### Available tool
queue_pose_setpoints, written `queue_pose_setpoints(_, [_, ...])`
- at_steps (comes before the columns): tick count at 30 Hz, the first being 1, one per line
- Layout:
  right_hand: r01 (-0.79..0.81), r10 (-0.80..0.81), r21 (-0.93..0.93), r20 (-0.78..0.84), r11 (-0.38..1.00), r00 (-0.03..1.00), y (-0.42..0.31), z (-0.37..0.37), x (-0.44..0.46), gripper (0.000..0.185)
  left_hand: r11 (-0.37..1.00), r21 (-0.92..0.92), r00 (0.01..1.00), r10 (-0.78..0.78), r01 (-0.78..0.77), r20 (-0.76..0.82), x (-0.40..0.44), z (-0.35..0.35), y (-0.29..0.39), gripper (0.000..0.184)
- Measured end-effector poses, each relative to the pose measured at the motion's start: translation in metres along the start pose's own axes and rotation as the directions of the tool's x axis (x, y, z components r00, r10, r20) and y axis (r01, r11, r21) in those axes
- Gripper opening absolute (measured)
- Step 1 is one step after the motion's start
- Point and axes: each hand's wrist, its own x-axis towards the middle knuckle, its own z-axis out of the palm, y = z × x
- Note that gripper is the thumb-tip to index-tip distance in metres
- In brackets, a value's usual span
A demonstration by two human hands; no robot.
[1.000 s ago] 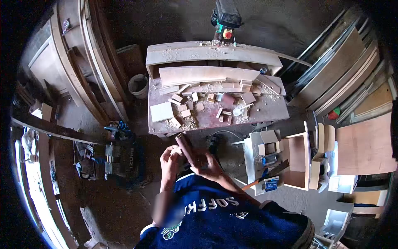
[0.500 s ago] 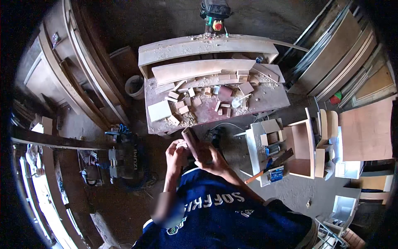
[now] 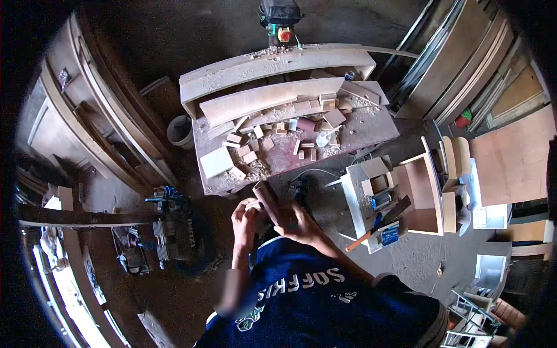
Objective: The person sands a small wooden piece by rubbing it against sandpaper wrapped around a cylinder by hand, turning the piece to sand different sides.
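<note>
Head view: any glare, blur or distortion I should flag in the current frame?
Head view: the long plank looks bowed, likely lens distortion; corners go black. Head view: lower-left strips are blown out white. Head view: a smeared patch hides part of the left forearm; the left hand, right hand and brown cylinder are dim but discernible.

A dark reddish-brown roll [image 3: 267, 200], long and rounded, is just below the centre of the frame. It slants, one end towards the upper left, the other, partly hidden, towards the lower right.
</note>
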Motion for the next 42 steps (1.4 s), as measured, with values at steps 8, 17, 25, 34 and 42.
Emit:
queue_pose_setpoints(8, [0.019, -0.021, 0.042, 0.059, 0.999, 0.998, 0.006, 0.008, -0.008, 0.062, 0.993, -0.116, 0.999, 0.029, -0.034, -0.045, -0.005, -0.007, -0.015, 0.034])
queue_pose_setpoints(17, [-0.037, 0.03, 0.04, 0.154, 0.999, 0.988, 0.021, -0.015, -0.028, 0.097, 0.999, -0.008, 0.998, -0.036, 0.036, -0.048, -0.006, 0.023, -0.008, 0.03])
queue_pose_setpoints(25, [0.044, -0.043, -0.067, 0.025, 0.997, 0.999, -0.01, -0.06, -0.029, 0.079, 0.964, 0.262, 0.999, -0.051, 0.049, 0.0, 0.006, 0.05, -0.015, 0.031])
queue_pose_setpoints(34, [0.104, -0.116, -0.084, -0.142, 0.991, 0.983, -0.018, -0.124, -0.052, 0.068, 0.993, 0.1, 0.988, 0.04, -0.056, 0.152, 0.018, 0.138, -0.038, 0.04])
queue_pose_setpoints(42, [0.034, -0.037, -0.024, -0.121, 0.999, 0.992, -0.004, -0.188, -0.067, 0.071, 0.983, 0.183, 0.978, -0.058, 0.02, 0.202, 0.03, 0.192, -0.058, 0.042])
